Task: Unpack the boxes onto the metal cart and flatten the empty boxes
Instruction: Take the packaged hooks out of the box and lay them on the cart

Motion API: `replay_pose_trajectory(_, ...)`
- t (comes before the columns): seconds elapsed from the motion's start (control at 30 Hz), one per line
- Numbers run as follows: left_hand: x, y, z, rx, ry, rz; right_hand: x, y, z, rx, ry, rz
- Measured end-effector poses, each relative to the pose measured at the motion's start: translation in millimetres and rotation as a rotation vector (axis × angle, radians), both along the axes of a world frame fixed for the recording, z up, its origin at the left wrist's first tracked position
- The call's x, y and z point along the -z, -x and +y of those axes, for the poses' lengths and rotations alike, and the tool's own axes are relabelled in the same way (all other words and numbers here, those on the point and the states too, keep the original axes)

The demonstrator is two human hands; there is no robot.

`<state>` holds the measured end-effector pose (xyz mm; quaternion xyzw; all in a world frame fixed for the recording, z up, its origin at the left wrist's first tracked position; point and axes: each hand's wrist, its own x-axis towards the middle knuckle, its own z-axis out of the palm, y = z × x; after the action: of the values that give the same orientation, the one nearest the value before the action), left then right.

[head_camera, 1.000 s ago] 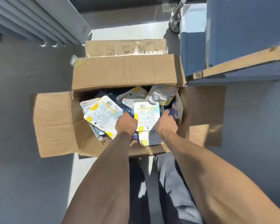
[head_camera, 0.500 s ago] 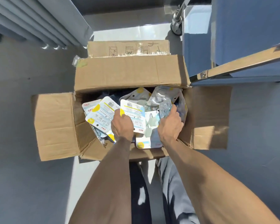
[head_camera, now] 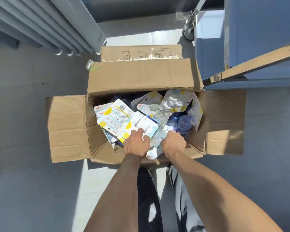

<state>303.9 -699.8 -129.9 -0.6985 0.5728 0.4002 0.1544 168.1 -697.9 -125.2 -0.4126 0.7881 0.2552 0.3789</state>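
Inside the open cardboard box (head_camera: 69, 128), my left hand (head_camera: 136, 144) and right hand (head_camera: 173, 144) clamp fingers on blister packs (head_camera: 124, 121) near its front edge.

Hands (head_camera: 155, 144) nearer box's (head_camera: 141, 77) near wall, blue bottles (head_camera: 182, 125) uncovered

The right hand (head_camera: 173, 144) is covering its own fingertips among the packets (head_camera: 117, 118); print there is blurring, and the cart (head_camera: 258, 64) is running off-frame.
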Motion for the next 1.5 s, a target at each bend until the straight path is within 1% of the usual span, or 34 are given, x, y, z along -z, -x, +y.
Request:
replay_pose_trajectory(0.07,8.4,2.1,5.5,-0.085,0.02,-0.081,10.9,-0.7,8.5,-0.17,0.081,0.015)
replay_pose_trajectory(0.13,20.6,1.3,9.2,-0.092,0.055,-0.147,25.4,3.7,16.0,-0.287,0.168,-0.033)
replay_pose_trajectory(0.2,32.3,0.5,8.6,-0.097,0.07,-0.16,42.3,7.9,18.9,-0.358,0.139,-0.113)
replay_pose_trajectory(0.27,41.0,1.6,5.3,-0.091,0.087,-0.148,56.0,9.4,20.7,-0.414,0.057,-0.178)
replay_pose_trajectory(0.33,48.4,5.6,1.3,-0.085,0.129,-0.136,64.7,8.5,23.9,-0.45,0.007,-0.212)
replay_pose_trajectory(0.43,54.3,11.9,-4.8,-0.174,0.178,-0.119,64.1,6.5,23.0,-0.434,0.043,-0.179)
replay_pose_trajectory(0.5,56.8,14.3,-8.0,-0.276,0.141,-0.143,64.4,5.2,21.5,-0.372,0.087,-0.149)
replay_pose_trajectory(0.57,57.9,13.6,-8.7,-0.338,0.062,-0.177,66.8,4.8,20.5,-0.287,0.101,-0.127)
replay_pose_trajectory(0.63,57.8,10.8,-7.3,-0.321,-0.009,-0.197,66.0,5.8,17.6,-0.265,0.053,-0.131)
replay_pose_trajectory(0.7,57.4,8.1,-3.3,-0.245,-0.039,-0.218,62.6,7.9,15.1,-0.332,0.03,-0.097)
replay_pose_trajectory(0.83,54.9,4.6,1.5,-0.131,-0.013,-0.268,54.2,10.2,17.0,-0.452,0.048,0.019)
replay_pose_trajectory(0.9,48.0,4.8,0.0,-0.129,0.007,-0.278,48.6,12.3,19.7,-0.394,0.021,0.044)
replay_pose_trajectory(1.0,29.6,7.3,-6.6,-0.141,0.053,-0.257,25.8,19.3,19.2,-0.178,-0.024,0.053)
replay_pose_trajectory(1.1,-2.6,10.9,-22.8,-0.158,0.068,-0.256,-6.7,28.4,13.4,-0.059,-0.019,0.064)
replay_pose_trajectory(1.23,-74.0,14.6,-54.0,-0.314,0.018,-0.226,-77.8,36.1,-9.7,0.094,0.047,0.054)
replay_pose_trajectory(1.3,-129.3,20.0,-69.3,-0.326,0.025,-0.202,-132.3,37.6,-27.4,0.15,0.095,0.049)
replay_pose_trajectory(1.4,-226.7,37.1,-91.8,-0.282,0.068,-0.176,-227.7,38.3,-53.4,0.174,0.13,0.02)
replay_pose_trajectory(1.5,-337.5,60.0,-131.2,-0.255,0.213,-0.134,-334.2,47.0,-82.4,0.195,0.226,-0.019)
